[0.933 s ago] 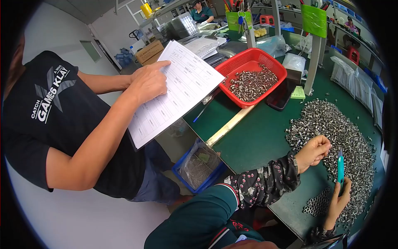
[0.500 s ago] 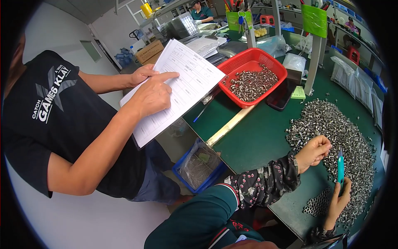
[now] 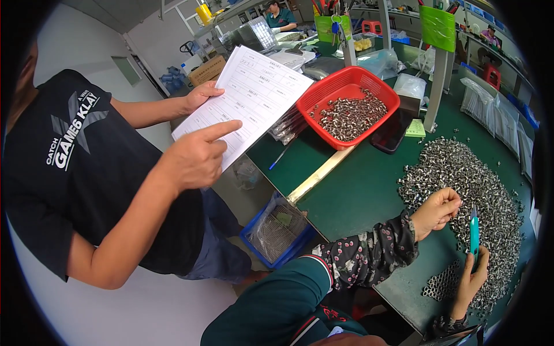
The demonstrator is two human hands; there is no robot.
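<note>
My left hand, in a dark floral sleeve, is closed in a pinch over the near left side of a big pile of small shiny metal rings. What its fingertips hold is too small to make out. To its right, my right hand grips a teal utility knife, its tip pointing up and away from me. Beside my right hand, a flat patch of rings lies close together on the green table. Both hands stay above the tabletop.
At left a person in a black T-shirt holds printed sheets, one finger pointing at them. A red basket of metal pieces stands at the table's far side, near a dark phone. A blue crate sits below the edge.
The person at left has drawn the pointing hand down and left across the sheets, and the sheets have shifted up. My hands and the knife have stayed in place.
</note>
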